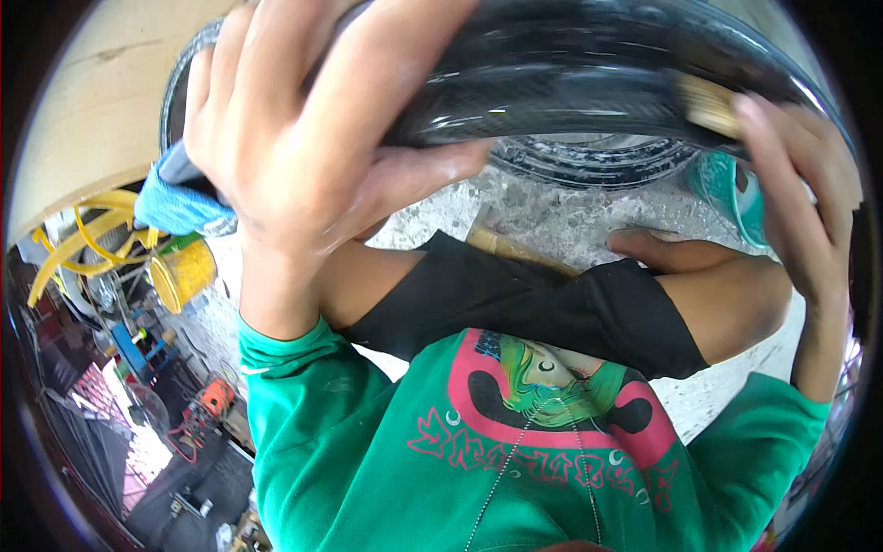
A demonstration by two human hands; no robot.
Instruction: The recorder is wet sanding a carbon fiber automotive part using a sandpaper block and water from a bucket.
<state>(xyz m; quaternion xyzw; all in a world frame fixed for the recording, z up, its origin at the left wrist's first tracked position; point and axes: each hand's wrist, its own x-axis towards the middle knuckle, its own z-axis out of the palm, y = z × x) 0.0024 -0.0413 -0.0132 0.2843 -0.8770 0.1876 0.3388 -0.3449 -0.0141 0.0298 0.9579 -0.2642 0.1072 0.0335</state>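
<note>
A glossy, wet-looking black tyre (561,101) stretches across the upper part of the head view in front of me. My left hand (285,138) grips its left part, fingers apart over the surface and thumb along the lower edge; the fingertips run out of the picture. At the tyre's right part, my right hand (809,175) is closed on a brush whose pale bristles (710,104) are against the black surface. The brush is blurred, and its handle is hidden by the hand. A blue cloth (179,198) hangs beside my left wrist.
Behind the tyre, another black ribbed tyre (598,166) lies on the speckled floor. A teal bucket (750,207) stands near my right hand. A wooden piece (515,250) lies by my folded legs. To the left are a yellow bucket (184,274), a wooden panel (97,110) and cluttered tools.
</note>
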